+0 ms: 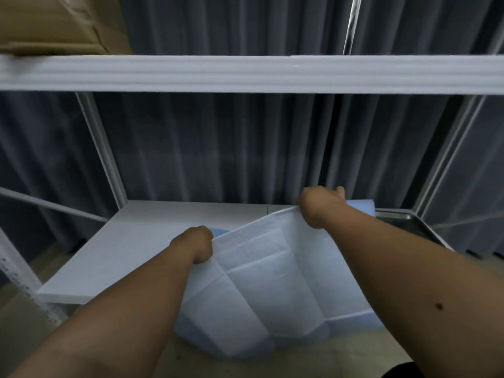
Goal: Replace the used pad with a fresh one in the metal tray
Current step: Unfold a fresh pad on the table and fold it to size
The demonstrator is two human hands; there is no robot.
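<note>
A white pad [268, 274] with blue edges and fold creases hangs spread between my two hands, in front of a white shelf. My left hand [195, 242] is closed on its left top corner. My right hand [317, 207] grips the right top corner, higher and farther back. The pad's lower end droops below the shelf's front edge. A metal tray [409, 222] lies on the shelf at the right, mostly hidden behind my right forearm. A blue pad edge [362, 205] shows just behind my right hand, over the tray.
The white shelf board [152, 236] stretches left of the pad. A white crossbeam [245, 73] of the rack runs overhead, with a cardboard box [54, 23] on it at the top left. Grey curtains hang behind the rack. White uprights stand at both sides.
</note>
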